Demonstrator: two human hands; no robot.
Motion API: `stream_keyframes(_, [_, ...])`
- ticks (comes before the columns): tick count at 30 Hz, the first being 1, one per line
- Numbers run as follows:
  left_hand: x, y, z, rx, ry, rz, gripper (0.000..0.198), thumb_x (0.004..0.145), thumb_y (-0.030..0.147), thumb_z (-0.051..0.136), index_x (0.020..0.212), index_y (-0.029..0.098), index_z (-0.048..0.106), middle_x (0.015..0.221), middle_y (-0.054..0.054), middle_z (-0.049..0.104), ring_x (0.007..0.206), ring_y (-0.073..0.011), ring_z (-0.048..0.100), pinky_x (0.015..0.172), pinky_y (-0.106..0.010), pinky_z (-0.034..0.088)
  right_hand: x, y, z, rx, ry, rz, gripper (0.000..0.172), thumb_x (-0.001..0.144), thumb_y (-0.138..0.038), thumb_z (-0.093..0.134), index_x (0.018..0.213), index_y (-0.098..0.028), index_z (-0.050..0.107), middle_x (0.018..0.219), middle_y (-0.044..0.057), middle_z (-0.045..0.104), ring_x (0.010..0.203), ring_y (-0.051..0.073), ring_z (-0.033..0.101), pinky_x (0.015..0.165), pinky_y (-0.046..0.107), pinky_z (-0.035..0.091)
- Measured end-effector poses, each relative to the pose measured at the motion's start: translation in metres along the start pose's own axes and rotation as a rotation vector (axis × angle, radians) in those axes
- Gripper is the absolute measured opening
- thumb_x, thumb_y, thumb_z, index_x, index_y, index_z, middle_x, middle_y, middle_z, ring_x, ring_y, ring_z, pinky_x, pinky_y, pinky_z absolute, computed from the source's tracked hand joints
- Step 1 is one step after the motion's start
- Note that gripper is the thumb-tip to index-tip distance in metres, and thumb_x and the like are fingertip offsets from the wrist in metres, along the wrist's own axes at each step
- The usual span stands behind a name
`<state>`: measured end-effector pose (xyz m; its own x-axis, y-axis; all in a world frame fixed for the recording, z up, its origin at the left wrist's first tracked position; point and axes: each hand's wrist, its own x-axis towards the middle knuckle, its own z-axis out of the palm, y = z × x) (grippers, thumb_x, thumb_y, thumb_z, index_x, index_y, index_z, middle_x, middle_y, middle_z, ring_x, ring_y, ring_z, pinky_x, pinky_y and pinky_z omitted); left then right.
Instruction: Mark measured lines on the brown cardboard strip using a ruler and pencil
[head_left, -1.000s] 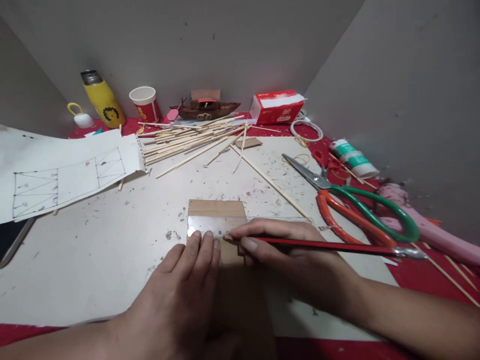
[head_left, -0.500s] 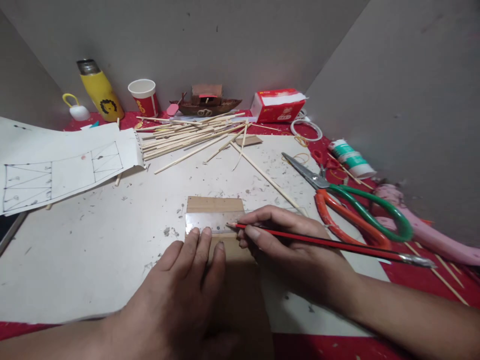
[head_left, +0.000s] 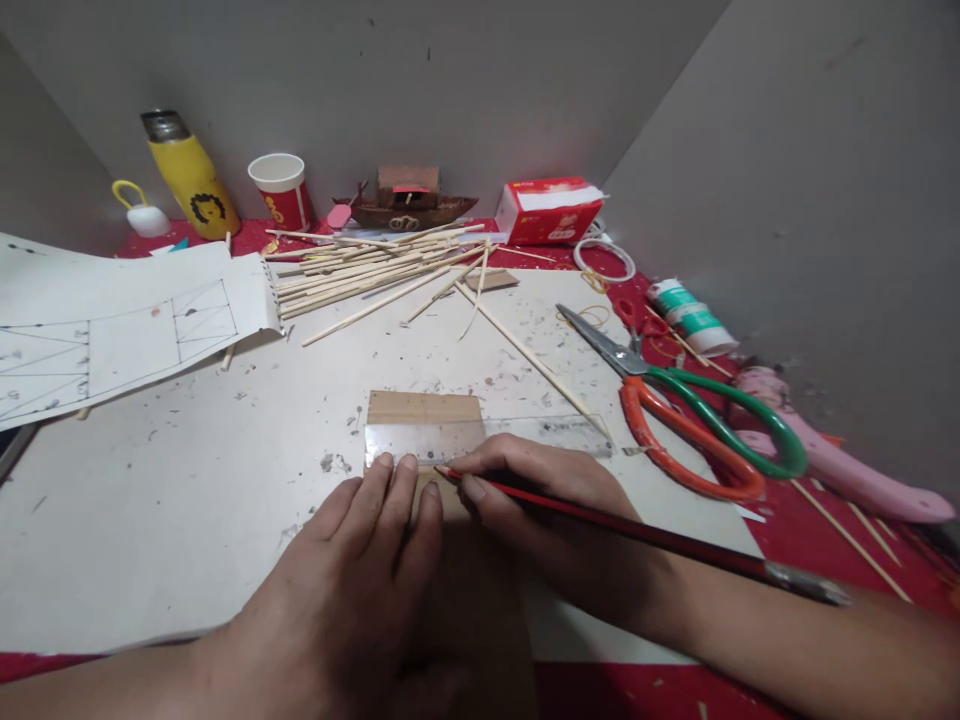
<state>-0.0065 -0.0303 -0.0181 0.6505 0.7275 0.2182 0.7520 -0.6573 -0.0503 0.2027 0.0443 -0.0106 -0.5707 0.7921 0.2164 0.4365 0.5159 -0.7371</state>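
Note:
A brown piece of cardboard (head_left: 426,408) lies on the white board, with a clear ruler (head_left: 551,436) laid across it. My left hand (head_left: 349,570) rests on both, its fingers stretched out and their tips at the ruler's near edge. In my right hand (head_left: 559,525) a red and black pencil (head_left: 637,534) is pinched near its point. The pencil tip meets the cardboard along the ruler's near edge, just right of my left fingers. Much of the cardboard's near part is shaded or covered by my hands.
Right of the ruler lie large scissors (head_left: 679,400) and a pink tool (head_left: 855,465). Thin wooden sticks (head_left: 375,275) are heaped at the back, before a model boat (head_left: 409,205), paper cup (head_left: 279,195) and tissue pack (head_left: 551,212). A drawn plan (head_left: 135,330) lies left.
My right hand has moved slightly down and left, bringing the pencil tip from the ruler's face to its near edge. More of the ruler's right end shows. The view has shifted a little.

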Motion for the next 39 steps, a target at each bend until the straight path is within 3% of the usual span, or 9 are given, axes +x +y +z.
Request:
stream_keyframes(12, [0.0074,-0.001,-0.004,-0.019,-0.029,0.029,0.085,0.084,0.067,0.049,0.133,-0.003,0.054,0.135,-0.031,0.059,0.127,-0.0462,0.055,0.099,-0.05,0.048,-0.0021,0.0046,0.0042,-0.031,0.019,-0.106,0.014,0.094,-0.017,0.05,0.096,-0.02,0.064,0.083,0.001,0.073,0.072,0.012,0.069,0.065,0.022,0.053])
stream_keyframes(23, [0.0055,-0.0017,-0.0003,-0.011,-0.032,0.03,0.085,0.087,0.066,0.044,0.136,-0.002,0.049,0.137,-0.031,0.057,0.13,-0.0453,0.052,0.102,-0.049,0.046,0.0009,0.0004,0.0015,-0.023,-0.024,-0.021,0.015,0.094,-0.021,0.05,0.089,-0.02,0.064,0.08,0.002,0.073,0.07,0.013,0.068,0.063,0.025,0.051])
stream_keyframes(39, [0.0047,-0.0021,-0.0029,-0.03,-0.021,0.029,0.085,0.086,0.066,0.049,0.136,-0.004,0.049,0.139,-0.032,0.055,0.131,-0.0463,0.051,0.101,-0.049,0.047,0.0,0.004,0.0027,-0.018,-0.021,-0.067,0.017,0.094,-0.017,0.049,0.089,-0.02,0.065,0.079,0.002,0.073,0.068,0.013,0.067,0.061,0.024,0.049])
